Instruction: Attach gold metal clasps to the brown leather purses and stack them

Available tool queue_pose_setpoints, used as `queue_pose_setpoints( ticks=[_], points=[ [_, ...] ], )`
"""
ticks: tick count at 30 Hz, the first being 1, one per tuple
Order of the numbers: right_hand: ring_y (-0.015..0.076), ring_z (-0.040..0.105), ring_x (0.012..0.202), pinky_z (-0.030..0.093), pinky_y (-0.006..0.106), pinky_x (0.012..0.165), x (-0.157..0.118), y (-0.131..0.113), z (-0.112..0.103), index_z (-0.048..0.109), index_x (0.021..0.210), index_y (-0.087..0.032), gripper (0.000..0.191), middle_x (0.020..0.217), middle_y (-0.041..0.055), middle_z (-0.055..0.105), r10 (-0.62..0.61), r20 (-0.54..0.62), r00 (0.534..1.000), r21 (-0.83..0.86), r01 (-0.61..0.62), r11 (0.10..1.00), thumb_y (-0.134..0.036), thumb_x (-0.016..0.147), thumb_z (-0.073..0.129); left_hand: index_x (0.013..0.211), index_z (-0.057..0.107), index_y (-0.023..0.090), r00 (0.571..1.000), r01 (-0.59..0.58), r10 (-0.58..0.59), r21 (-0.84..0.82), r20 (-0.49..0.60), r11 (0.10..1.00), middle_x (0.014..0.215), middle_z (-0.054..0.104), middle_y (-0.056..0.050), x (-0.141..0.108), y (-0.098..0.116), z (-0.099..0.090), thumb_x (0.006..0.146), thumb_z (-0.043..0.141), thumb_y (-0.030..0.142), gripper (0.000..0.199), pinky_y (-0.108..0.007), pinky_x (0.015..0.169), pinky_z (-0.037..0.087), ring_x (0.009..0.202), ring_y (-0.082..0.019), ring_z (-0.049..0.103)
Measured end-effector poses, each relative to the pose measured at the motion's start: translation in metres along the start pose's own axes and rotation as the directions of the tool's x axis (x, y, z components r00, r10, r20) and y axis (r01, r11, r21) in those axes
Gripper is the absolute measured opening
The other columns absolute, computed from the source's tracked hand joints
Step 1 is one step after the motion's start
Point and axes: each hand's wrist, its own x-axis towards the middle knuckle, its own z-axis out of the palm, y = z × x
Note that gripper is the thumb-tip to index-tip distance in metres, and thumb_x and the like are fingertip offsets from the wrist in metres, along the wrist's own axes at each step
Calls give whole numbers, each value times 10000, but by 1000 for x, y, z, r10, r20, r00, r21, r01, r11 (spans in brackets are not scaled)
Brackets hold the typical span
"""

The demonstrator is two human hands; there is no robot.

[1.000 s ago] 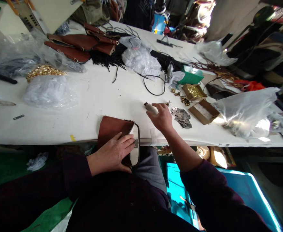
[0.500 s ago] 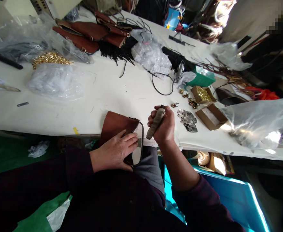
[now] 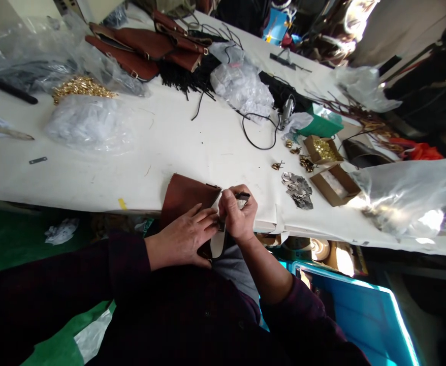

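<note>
A brown leather piece [image 3: 183, 197] lies at the table's front edge, with a pale part [image 3: 217, 243] at its right side. My left hand [image 3: 187, 236] rests on it, fingers stretched out and lying flat. My right hand [image 3: 239, 213] is closed round a wrapped-handled tool [image 3: 243, 197], whose dark end shows above the fist. The fist sits at the right edge of the leather piece, close to my left fingertips. The lower end of the tool is hidden by the hand.
Thin metal plates [image 3: 297, 190] lie right of my right hand, beside small cardboard boxes [image 3: 331, 185]. Brown leather bags [image 3: 142, 46], gold fittings [image 3: 82, 90] and a plastic bag [image 3: 89, 124] are farther back. A blue bin [image 3: 360, 315] stands below at the right.
My right hand has moved left and down to the leather piece, turning the tool in its fist. My left hand stays flat on the piece. The view has shifted slightly.
</note>
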Motion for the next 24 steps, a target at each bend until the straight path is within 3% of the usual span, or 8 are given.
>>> queue_pose_setpoints(
  ticks=[4,9,12,15,17,21,24],
  points=[
    [210,614,722,536,386,732,-18,3,-5,518,787,-269,418,766,32,633,-190,-23,981,12,191,982,-629,947,655,1539,528,134,998,-20,17,-58,-54,998,1601,529,-206,-3,-2,3,748,846,690,1019,-613,1331,213,1543,-413,387],
    [167,537,580,496,333,590,-18,-18,-14,527,862,-274,342,668,-26,555,-66,-137,988,197,93,976,-567,975,663,1491,570,102,995,-14,9,-53,-103,998,1574,553,-233,-7,-2,5,764,818,721,986,-604,1335,218,1541,-409,408],
    [151,441,502,409,310,486,-15,-40,-12,436,770,-279,440,611,-43,439,-134,-202,970,311,193,931,-617,962,642,1460,567,80,993,1,-7,-55,-114,998,1546,563,-249,-8,0,5,732,865,684,991,-596,1332,240,1526,-409,427],
    [150,441,498,404,323,482,-18,-46,-6,439,728,-275,461,618,-24,450,-214,-189,958,328,267,906,-626,960,626,1432,552,96,992,2,-14,-93,-123,996,1545,550,-246,-8,0,3,707,893,652,975,-591,1324,270,1524,-398,430],
    [155,466,522,433,337,521,-21,-38,-3,458,700,-268,456,623,-11,485,-213,-141,967,261,243,934,-601,949,646,1423,552,112,991,-5,-10,-116,-133,993,1549,547,-242,-8,-1,3,703,892,659,966,-597,1323,268,1524,-399,432],
    [179,511,570,474,354,576,-24,-13,-3,459,675,-267,457,608,4,516,-73,-51,996,74,76,994,-605,946,603,1474,526,121,991,-20,3,-117,-136,993,1563,541,-236,-7,-3,5,698,873,702,1030,-589,1337,230,1537,-402,417],
    [204,567,635,506,367,618,-24,-5,-3,498,695,-263,446,645,25,563,-50,-40,998,74,53,996,-621,943,592,1501,502,109,991,-10,-4,-109,-130,994,1572,528,-244,-7,-3,7,708,873,691,1052,-584,1337,233,1545,-400,406]
  ],
)
